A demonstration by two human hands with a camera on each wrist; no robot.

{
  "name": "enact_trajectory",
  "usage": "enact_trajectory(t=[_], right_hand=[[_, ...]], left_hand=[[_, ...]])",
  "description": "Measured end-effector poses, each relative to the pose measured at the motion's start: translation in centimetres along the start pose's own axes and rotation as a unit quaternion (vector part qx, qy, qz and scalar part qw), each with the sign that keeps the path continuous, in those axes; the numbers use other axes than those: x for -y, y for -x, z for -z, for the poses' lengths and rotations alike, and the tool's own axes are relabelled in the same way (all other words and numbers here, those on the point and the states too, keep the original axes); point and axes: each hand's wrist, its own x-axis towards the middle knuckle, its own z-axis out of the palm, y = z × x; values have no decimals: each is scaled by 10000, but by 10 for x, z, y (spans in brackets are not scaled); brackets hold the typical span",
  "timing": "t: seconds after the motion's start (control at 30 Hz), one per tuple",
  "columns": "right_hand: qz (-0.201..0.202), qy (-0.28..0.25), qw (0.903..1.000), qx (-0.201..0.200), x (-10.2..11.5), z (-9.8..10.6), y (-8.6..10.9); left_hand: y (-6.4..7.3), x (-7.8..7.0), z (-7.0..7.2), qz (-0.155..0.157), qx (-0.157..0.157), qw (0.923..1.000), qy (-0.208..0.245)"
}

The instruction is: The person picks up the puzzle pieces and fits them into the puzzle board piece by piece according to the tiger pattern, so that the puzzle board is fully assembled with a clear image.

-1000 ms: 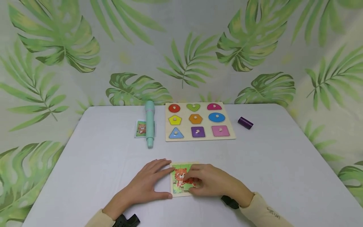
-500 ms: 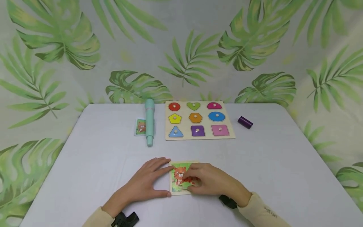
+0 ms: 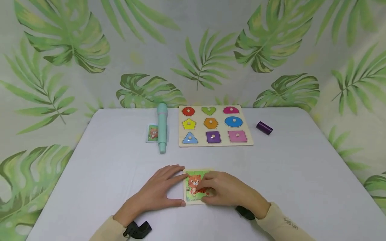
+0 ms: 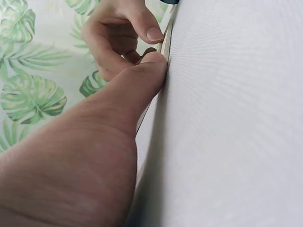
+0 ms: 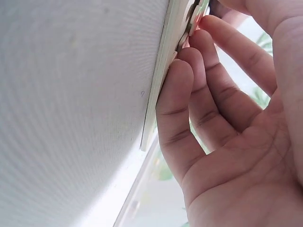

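Observation:
A small wooden jigsaw puzzle [image 3: 190,202] with an orange tiger cub on green lies flat near the front of the table. My left hand [image 3: 158,187] rests along its left side, fingers extended at the upper corner and thumb at the lower corner. Over the right half, my right hand [image 3: 224,189] has bent fingers and pinches a green puzzle piece [image 3: 199,195] between thumb and fingers. That piece sits slightly raised and askew among the others. Seen from the right wrist, fingertips press down on the pieces above the frame's edge [image 5: 161,66]. The right hand hides the puzzle's right part.
Behind the puzzle lies a shape board [image 3: 216,143] with knobbed coloured pieces. To its left, a mint-green tube-shaped thing [image 3: 162,129] lies across a tiger picture card [image 3: 152,133]. A dark purple cylinder [image 3: 264,128] lies at the back right. A leaf-print cloth [image 3: 205,87] hangs behind the table.
The head view has shifted slightly, moving the whole scene a little up and right. Both hands keep nearly the same pose on the puzzle.

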Motion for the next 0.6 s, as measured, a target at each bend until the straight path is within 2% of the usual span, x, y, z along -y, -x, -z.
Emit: enact_trajectory(t=[0.3, 0.6], right_hand=[[-61, -72, 9997, 222, 1, -2, -3], [-79, -86, 9996, 265, -1, 2, 0]], left_hand=[[6, 1, 1, 22, -22, 10000, -86], [0, 1, 0, -33, 18, 10000, -79]])
